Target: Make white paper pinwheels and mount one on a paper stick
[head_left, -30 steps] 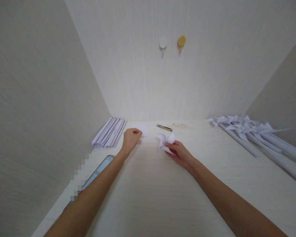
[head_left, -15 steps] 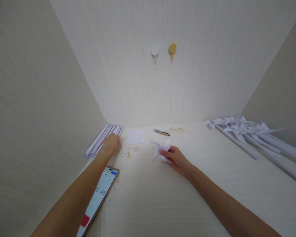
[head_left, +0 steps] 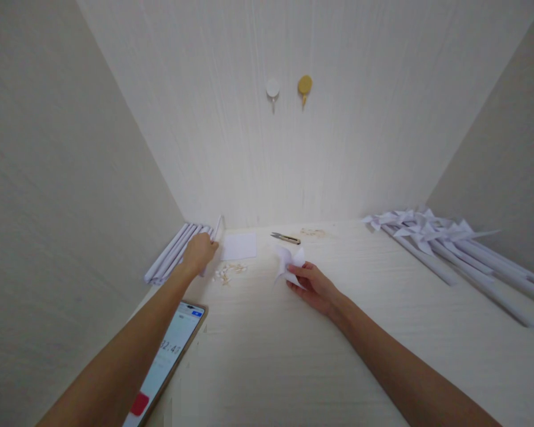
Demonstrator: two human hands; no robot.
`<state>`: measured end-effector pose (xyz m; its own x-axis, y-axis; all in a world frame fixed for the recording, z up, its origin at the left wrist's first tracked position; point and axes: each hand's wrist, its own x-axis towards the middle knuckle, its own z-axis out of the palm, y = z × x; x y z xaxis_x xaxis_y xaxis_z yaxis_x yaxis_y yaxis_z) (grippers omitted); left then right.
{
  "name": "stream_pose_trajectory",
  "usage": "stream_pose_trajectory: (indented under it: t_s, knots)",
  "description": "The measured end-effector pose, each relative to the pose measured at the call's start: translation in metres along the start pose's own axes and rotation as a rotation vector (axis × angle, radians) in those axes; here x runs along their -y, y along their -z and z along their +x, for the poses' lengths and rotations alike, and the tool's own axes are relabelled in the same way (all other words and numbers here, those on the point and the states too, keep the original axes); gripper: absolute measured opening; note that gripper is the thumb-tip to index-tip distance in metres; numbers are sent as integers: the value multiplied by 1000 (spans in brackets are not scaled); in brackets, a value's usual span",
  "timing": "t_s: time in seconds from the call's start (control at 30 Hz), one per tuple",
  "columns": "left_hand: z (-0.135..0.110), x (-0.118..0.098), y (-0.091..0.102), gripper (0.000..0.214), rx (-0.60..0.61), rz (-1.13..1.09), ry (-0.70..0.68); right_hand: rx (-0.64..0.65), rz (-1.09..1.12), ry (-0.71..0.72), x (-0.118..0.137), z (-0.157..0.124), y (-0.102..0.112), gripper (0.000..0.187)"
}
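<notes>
My left hand (head_left: 199, 252) is closed on a rolled white paper stick (head_left: 216, 228), whose far end tilts up off the pile of paper sticks (head_left: 171, 260) by the left wall. A folded white paper pinwheel head (head_left: 288, 263) is pinched in my right hand (head_left: 314, 286) just above the table, near the middle. Between the two hands lie a small heap of pale pins or clips (head_left: 228, 272) and a white paper square (head_left: 239, 245).
Small scissors (head_left: 285, 238) and a few rubber bands (head_left: 312, 232) lie near the back wall. Several finished paper pinwheels (head_left: 445, 244) lie along the right side. A phone (head_left: 168, 359) with a lit screen rests under my left forearm. Two hooks (head_left: 288, 88) hang on the back wall.
My left hand left the small heap, went left to the pile of sticks and closed on one, raising its end. My right hand kept hold of the pinwheel head, almost still.
</notes>
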<state>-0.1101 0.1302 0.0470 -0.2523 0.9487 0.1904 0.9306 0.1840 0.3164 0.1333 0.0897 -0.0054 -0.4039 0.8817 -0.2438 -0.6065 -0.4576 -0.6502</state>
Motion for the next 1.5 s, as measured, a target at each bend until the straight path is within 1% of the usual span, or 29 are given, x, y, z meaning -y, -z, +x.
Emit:
stream_pose_trajectory:
  t_s: [0.07, 0.1, 0.13, 0.17, 0.2, 0.23, 0.27, 0.3, 0.37, 0.43, 0.47, 0.63, 0.73, 0.93, 1.03, 1.13, 1.23, 1.37, 1.43, 1.5]
  knots:
    - [-14, -16, 5, 18, 31, -151, 14, 2, 67, -21, 3, 0, 2, 13]
    - [-25, -25, 5, 19, 66, -238, 5, 5, 89, -29, 5, 0, 4, 13]
    - [-37, -34, 4, 19, 117, -385, -5, 10, 111, -38, 6, 0, 5, 13]
    - [-51, -43, 2, 14, 232, -796, 54, 17, 130, -46, 6, 0, 7, 12]
    - [-66, -50, -1, 7, 341, -1125, 132, 25, 144, -52, 7, -1, 8, 10]
    - [-80, -57, -5, 4, 424, -1337, 198, 33, 158, -55, 8, -1, 8, 8]
    - [-92, -62, -10, 7, 492, -1460, 253, 42, 169, -57, 8, -2, 9, 6]
    - [-103, -66, -15, 13, 535, -1537, 281, 50, 176, -59, 9, -2, 9, 6]
    - [-119, -72, -25, 28, 605, -1628, 282, 66, 181, -67, 9, -4, 8, 5]
    - [-126, -74, -34, 39, 649, -1657, 228, 82, 178, -79, 8, -4, 8, 4]
    - [-128, -75, -38, 40, 642, -1653, 212, 88, 176, -85, 8, -5, 8, 4]
    - [-129, -73, -51, 20, 444, -1606, 190, 79, 179, -85, 5, -3, 12, 4]
    - [-130, -73, -52, 16, 390, -1528, 167, 75, 174, -68, 4, -1, 12, 6]
    - [-128, -72, -56, 32, 394, -1491, 81, 69, 158, -56, 4, -2, 10, 5]
    - [-126, -71, -59, 42, 347, -1446, 80, 59, 163, -57, 4, -2, 10, 7]
    - [-127, -70, -60, 47, 289, -1356, 102, 58, 156, -63, 4, -2, 10, 7]
    - [-130, -71, -58, 46, 299, -1285, 129, 55, 153, -58, 3, -1, 10, 8]
    - [-131, -73, -58, 37, 328, -1294, 100, 48, 152, -44, 3, -1, 10, 7]
    - [-132, -73, -58, 39, 347, -1304, 88, 48, 152, -39, 4, -1, 9, 7]
    - [-132, -74, -57, 45, 379, -1301, 83, 50, 155, -32, 4, -1, 8, 6]
